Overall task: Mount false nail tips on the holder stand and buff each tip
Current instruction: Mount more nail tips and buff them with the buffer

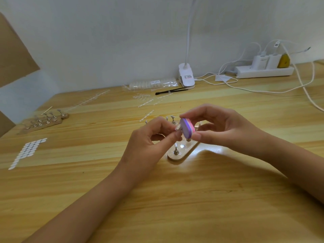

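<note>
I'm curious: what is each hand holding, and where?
Right hand pinches purple-and-pink foam buffer block by its ends; left hand pinches clear nail tip by one end.

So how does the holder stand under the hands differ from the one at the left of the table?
The near stand lies mid-table, partly hidden behind the left hand and right hand; the far stand sits by the left edge, untouched. The near stand shows one bare metal socket; the far stand's sockets are too small to tell. Both are pale wooden bases with upright metal pegs.

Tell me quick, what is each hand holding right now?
Left hand: pinches a clear nail tip.
Right hand: grips the buffer block.
</note>
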{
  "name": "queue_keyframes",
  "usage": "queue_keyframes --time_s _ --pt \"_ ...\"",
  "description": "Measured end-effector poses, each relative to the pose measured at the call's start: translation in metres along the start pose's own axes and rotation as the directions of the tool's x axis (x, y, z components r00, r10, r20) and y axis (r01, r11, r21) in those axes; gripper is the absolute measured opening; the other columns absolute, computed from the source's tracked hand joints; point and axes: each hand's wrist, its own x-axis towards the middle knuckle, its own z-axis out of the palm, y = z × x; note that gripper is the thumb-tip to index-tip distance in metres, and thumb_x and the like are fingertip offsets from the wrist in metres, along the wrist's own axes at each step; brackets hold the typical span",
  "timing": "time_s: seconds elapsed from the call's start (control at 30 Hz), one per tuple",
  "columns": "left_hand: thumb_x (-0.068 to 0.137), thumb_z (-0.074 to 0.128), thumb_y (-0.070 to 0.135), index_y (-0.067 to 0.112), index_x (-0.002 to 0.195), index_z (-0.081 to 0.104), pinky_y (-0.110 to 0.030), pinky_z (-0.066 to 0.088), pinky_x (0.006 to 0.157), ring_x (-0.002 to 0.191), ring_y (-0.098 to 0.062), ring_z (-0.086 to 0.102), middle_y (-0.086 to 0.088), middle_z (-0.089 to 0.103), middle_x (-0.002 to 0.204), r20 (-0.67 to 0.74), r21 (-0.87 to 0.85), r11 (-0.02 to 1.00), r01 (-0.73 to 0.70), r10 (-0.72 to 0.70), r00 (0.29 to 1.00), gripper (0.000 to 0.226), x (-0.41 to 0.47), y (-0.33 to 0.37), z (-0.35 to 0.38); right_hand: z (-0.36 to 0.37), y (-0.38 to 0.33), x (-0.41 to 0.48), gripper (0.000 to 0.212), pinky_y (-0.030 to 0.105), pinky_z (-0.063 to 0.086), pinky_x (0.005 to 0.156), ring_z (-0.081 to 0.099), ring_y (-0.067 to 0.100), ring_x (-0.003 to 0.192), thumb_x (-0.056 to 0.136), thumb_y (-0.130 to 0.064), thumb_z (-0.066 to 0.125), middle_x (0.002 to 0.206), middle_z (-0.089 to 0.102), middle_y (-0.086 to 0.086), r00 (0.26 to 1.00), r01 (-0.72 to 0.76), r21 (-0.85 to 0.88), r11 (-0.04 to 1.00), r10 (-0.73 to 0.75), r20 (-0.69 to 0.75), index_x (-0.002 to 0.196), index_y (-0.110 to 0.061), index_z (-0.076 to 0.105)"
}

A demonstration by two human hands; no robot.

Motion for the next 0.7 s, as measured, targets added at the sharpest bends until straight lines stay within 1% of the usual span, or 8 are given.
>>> queue_keyframes --time_s 0.07,0.17,0.23,0.3,0.43,0.47,0.57,0.7 --pt "0.087 0.070 0.024 0.021 0.084 0.069 -0.036 0.057 0.083 0.087 -0.018 0.072 -0.003 0.075 0.086 -0.001 0.015 1.000 -0.007 0.007 1.000 0.005 -0.0007 0.0014 0.0005 0.0042 0.0005 0.0011 0.038 0.027 0.053 0.088 0.063 0.015 0.110 0.082 -0.028 0.076 0.112 0.068 -0.007 1.000 0.008 -0.011 1.000 -0.008 -0.030 0.118 -0.025 0.066" --pt "0.088 0.070 0.022 0.022 0.084 0.067 -0.032 0.056 0.081 0.086 -0.015 0.072 0.000 0.074 0.084 0.014 0.072 0.997 -0.032 0.031 0.999 0.006 -0.0012 0.0019 0.0022 0.0064 0.0014 0.0024 0.039 0.030 0.055 0.088 0.063 0.012 0.108 0.081 -0.030 0.074 0.111 0.067 -0.010 0.995 0.020 -0.009 1.000 -0.021 -0.095 0.118 -0.026 0.064" --pt "0.087 0.070 0.027 0.025 0.083 0.066 -0.030 0.056 0.080 0.086 -0.014 0.071 0.002 0.074 0.084 0.011 0.063 0.998 -0.022 0.021 1.000 0.006 -0.0004 0.0021 0.0028 0.0055 0.0018 0.0014 0.037 0.029 0.054 0.089 0.063 0.013 0.109 0.083 -0.027 0.075 0.111 0.067 -0.009 0.997 0.018 -0.010 1.000 -0.019 -0.074 0.118 -0.025 0.064" --pt "0.084 0.070 0.034 0.031 0.079 0.066 -0.027 0.055 0.079 0.085 -0.012 0.071 0.006 0.074 0.084 0.000 0.030 1.000 0.008 -0.008 1.000 0.007 0.0003 0.0020 0.0025 0.0065 0.0016 0.0002 0.037 0.026 0.053 0.088 0.063 0.014 0.108 0.081 -0.025 0.076 0.110 0.068 -0.007 0.999 0.020 -0.009 1.000 -0.021 -0.045 0.117 -0.022 0.065" --pt "0.084 0.070 0.029 0.029 0.081 0.066 -0.032 0.058 0.082 0.085 -0.015 0.072 0.000 0.075 0.085 0.024 0.028 1.000 -0.009 0.008 1.000 0.006 -0.0002 -0.0004 0.0020 0.0102 0.0017 0.0015 0.042 0.026 0.053 0.086 0.063 0.011 0.106 0.077 -0.034 0.075 0.110 0.066 -0.012 0.991 0.049 -0.029 0.998 -0.052 -0.126 0.116 -0.025 0.063" --pt "0.084 0.070 0.030 0.029 0.081 0.066 -0.033 0.058 0.083 0.086 -0.015 0.073 0.000 0.075 0.085 0.031 0.024 1.000 -0.010 0.009 0.999 0.005 -0.0005 -0.0005 0.0020 0.0096 0.0013 0.0015 0.043 0.026 0.053 0.086 0.063 0.012 0.107 0.077 -0.034 0.075 0.111 0.066 -0.011 0.991 0.052 -0.030 0.998 -0.055 -0.123 0.117 -0.025 0.062" --pt "0.084 0.070 0.034 0.032 0.081 0.067 -0.038 0.058 0.086 0.088 -0.018 0.073 0.000 0.075 0.087 0.035 0.007 1.000 -0.001 0.000 0.999 0.005 -0.0004 -0.0009 0.0016 0.0071 0.0012 0.0008 0.041 0.029 0.054 0.089 0.063 0.016 0.110 0.080 -0.028 0.077 0.112 0.066 -0.008 0.998 0.049 -0.037 0.998 -0.051 -0.047 0.118 -0.022 0.061" --pt "0.083 0.070 0.034 0.033 0.082 0.068 -0.035 0.058 0.085 0.087 -0.017 0.073 0.000 0.076 0.087 0.052 0.000 1.000 -0.004 0.004 0.999 0.003 -0.0009 0.0002 0.0014 0.0061 0.0035 0.0017 0.041 0.031 0.053 0.091 0.062 0.015 0.112 0.081 -0.031 0.076 0.113 0.065 -0.013 0.996 0.032 -0.043 0.999 -0.035 -0.077 0.118 -0.025 0.061"
